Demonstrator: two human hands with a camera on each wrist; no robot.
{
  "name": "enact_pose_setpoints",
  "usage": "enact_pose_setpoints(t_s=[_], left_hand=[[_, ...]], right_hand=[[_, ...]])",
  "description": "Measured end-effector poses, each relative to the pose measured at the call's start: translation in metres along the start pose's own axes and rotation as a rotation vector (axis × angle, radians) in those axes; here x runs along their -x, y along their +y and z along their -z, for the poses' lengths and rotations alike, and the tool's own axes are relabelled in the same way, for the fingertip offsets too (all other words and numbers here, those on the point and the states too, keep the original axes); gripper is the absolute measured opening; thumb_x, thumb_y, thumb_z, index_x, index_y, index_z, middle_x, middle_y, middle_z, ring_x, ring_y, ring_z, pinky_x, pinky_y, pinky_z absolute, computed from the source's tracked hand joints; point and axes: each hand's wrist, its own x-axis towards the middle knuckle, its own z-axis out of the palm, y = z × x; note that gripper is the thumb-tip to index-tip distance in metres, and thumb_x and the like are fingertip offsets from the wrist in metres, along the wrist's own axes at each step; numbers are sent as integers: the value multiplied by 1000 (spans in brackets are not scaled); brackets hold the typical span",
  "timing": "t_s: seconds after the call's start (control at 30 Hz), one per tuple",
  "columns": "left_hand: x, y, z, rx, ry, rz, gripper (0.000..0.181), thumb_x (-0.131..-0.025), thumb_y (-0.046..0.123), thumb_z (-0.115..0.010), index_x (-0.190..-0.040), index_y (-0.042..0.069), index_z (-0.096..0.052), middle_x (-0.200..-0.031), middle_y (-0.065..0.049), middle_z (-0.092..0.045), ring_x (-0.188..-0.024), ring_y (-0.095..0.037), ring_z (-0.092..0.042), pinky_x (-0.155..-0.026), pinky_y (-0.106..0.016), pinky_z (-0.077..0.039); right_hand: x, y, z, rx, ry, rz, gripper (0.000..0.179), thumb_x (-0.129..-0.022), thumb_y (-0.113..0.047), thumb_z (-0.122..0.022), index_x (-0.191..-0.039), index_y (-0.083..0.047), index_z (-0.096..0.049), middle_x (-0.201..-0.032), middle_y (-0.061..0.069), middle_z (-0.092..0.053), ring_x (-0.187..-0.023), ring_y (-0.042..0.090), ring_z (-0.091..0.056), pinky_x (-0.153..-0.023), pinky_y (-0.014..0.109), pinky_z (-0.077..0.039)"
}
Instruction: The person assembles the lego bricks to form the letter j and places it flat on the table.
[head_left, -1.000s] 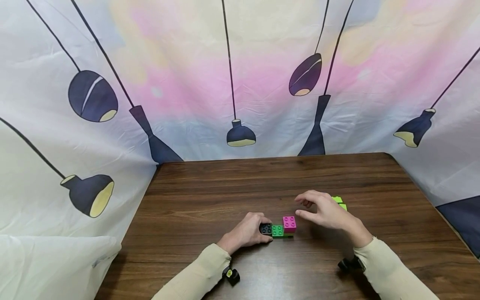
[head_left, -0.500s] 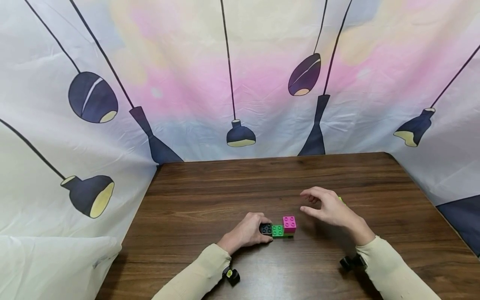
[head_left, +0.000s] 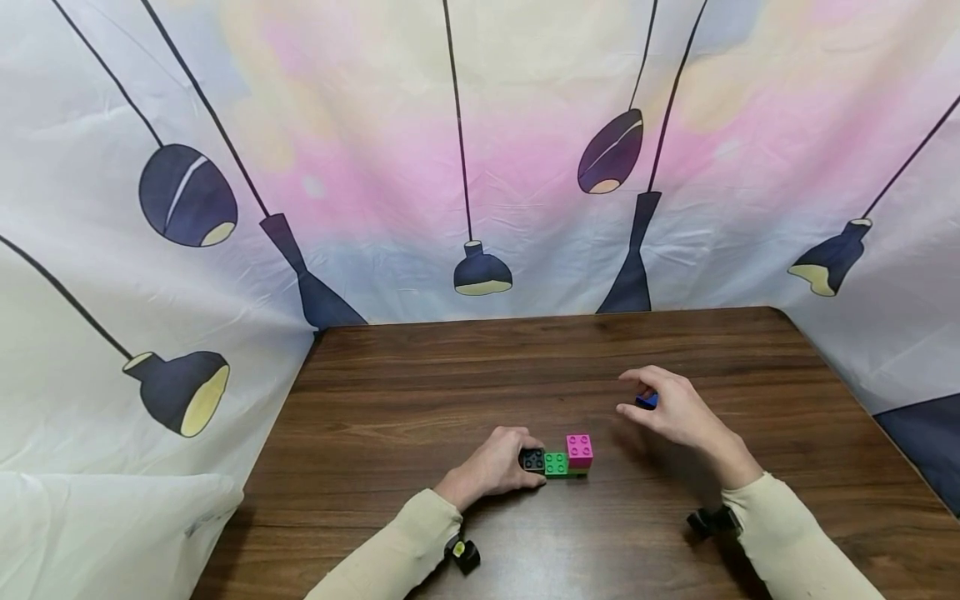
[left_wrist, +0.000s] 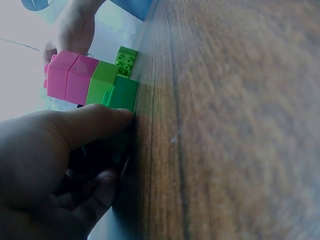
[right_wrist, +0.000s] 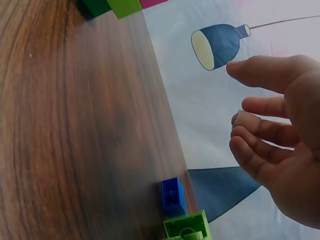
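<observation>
My left hand (head_left: pixel 495 462) grips a black toy building brick (head_left: pixel 532 459), the left end of a joined row lying on the table. Beside the black one is a green brick (head_left: pixel 556 463). At the right end rises a pink stack (head_left: pixel 579 447), which in the left wrist view shows pink bricks (left_wrist: pixel 67 75) over a lime one (left_wrist: pixel 101 82). My right hand (head_left: pixel 678 412) hovers above the table with fingers loosely bent and nothing in them. Below it, a loose blue brick (right_wrist: pixel 173 196) lies near a lime brick (right_wrist: pixel 187 226); the hand hides the lime one in the head view.
The brown wood-grain table (head_left: pixel 420 367) meets a cloth backdrop (head_left: pixel 390 167) printed with lamps along its back and sides. White cloth (head_left: pixel 112 533) bulges in at the left edge. Each wrist wears a small black camera (head_left: pixel 463 552).
My right hand has moved to the right and slightly away, over the loose bricks. The blue brick has come into view, and the lime bricks are now covered. My left hand has stayed put.
</observation>
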Motion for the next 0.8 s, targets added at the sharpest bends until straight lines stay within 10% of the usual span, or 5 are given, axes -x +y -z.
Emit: enact_pose_setpoints(t_s=[0.8], left_hand=[[1,2,1,14,-6,22,33,-73,27,-85,-102,16,-75,-84,9,-62,-73,2,-51,-64,-8,-43]], right_hand=[[2,17,3,84,-26,-127,50,-80,-28,-80,-119,-1,-64,-111,19,-64,-93,32,-61,-77,49,-50]])
